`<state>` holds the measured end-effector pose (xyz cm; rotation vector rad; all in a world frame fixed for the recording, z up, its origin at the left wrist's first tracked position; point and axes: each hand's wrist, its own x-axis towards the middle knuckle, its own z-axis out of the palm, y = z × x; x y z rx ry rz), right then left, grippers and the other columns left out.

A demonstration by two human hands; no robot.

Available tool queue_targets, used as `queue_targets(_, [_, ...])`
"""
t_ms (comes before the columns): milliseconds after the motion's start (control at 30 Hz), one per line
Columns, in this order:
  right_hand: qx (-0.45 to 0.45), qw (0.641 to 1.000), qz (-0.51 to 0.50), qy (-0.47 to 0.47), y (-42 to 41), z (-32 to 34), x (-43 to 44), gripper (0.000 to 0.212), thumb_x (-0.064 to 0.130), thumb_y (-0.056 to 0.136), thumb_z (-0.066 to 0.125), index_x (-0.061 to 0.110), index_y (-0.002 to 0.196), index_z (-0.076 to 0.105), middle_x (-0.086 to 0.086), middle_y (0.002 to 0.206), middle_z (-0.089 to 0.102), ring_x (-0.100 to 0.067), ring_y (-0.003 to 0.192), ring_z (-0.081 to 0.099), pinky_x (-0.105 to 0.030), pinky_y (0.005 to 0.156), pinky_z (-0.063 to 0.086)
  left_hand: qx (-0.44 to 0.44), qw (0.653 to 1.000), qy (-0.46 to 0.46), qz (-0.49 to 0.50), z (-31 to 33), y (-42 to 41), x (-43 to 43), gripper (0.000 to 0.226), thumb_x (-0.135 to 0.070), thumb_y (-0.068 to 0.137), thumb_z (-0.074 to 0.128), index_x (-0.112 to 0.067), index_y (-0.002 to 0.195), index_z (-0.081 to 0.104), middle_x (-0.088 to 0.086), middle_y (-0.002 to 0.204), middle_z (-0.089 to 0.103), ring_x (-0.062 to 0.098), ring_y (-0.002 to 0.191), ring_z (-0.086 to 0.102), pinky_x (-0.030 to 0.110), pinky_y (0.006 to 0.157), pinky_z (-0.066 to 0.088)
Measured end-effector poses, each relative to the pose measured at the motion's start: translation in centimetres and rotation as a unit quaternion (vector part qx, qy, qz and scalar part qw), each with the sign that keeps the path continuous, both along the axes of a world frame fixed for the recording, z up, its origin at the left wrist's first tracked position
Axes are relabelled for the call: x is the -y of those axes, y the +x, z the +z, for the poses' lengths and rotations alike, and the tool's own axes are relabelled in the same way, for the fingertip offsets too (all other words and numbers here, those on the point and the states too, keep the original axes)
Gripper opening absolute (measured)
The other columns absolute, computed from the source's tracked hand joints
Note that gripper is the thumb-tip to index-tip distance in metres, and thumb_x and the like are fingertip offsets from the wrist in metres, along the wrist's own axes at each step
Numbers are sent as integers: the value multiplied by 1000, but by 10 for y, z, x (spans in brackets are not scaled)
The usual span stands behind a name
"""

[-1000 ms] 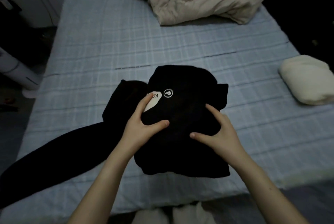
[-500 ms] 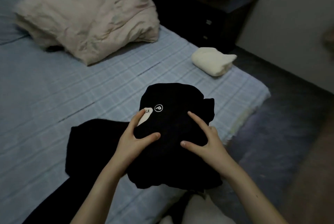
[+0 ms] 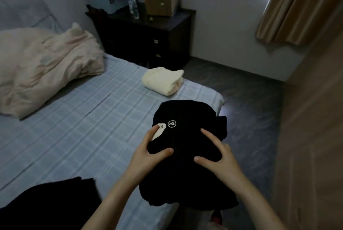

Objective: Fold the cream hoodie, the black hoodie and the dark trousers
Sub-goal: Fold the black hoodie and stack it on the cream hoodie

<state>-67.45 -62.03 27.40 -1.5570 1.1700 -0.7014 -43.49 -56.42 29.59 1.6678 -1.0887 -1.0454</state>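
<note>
Bed (image 3: 74, 137): pale blue checked sheet, lightly creased. Crumpled cream-pink duvet (image 3: 42, 66) heaped at the far left. Cream hoodie (image 3: 163, 81), folded into a compact bundle, sits near the far right edge. Dark trousers (image 3: 46, 205) lie at the near left, well apart from both.

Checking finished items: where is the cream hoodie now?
Head view, upper centre: the cream hoodie lies folded near the bed's right edge, beyond the black hoodie.

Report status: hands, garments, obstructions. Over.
Folded black hoodie gripped by left hand and right hand at the bed edge. Ahead, cream hoodie folded. Leftward, dark trousers lying. Nothing in the way.
</note>
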Motion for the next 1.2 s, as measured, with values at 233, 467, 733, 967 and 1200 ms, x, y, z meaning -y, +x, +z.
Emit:
queue_targets(233, [-27, 999, 29, 8, -85, -5, 141, 79, 35, 71, 87, 68, 129, 44, 8, 132, 41, -7, 121, 48, -24, 96, 45, -28, 999, 13, 34, -14, -89, 122, 75, -34, 76, 82, -50, 137, 42, -34, 130, 47, -28, 102, 48, -3, 75, 40])
queue_targets(467, [-45, 990, 130, 19, -96, -20, 291, 83, 42, 70, 87, 65, 134, 41, 8, 138, 42, -5, 126, 46, -32, 102, 47, -44, 989, 19, 138, -37, -119, 227, 74, -28, 78, 81, -47, 136, 40, -40, 117, 42, -38, 87, 43, -7, 69, 36])
queue_targets(733, [-85, 966, 239, 46, -43, -71, 474, 81, 21, 69, 90, 51, 133, 50, 20, 132, 50, 1, 123, 52, -23, 102, 49, -93, 964, 33, 245, -112, -112, 357, 79, -36, 78, 80, -52, 141, 35, -25, 131, 50, -17, 99, 54, 3, 72, 45])
queue_targets(967, [-142, 919, 365, 49, 19, -110, 617, 85, 22, 69, 91, 39, 141, 50, 6, 142, 54, -3, 128, 52, -16, 102, 46, -141, 914, 43, 379, -166, -117, 458, 77, -34, 82, 76, -49, 144, 32, -30, 135, 44, -1, 121, 47, 19, 95, 43])
queue_targets(1200, [-141, 858, 491, 55, 77, -192, 721, 82, 10, 73, 87, 25, 144, 50, 17, 134, 54, 16, 119, 50, -6, 96, 42, -160, 849, 61, 500, -245, -128, 541, 79, -32, 82, 77, -51, 144, 31, -49, 127, 35, -28, 113, 41, 6, 91, 42])
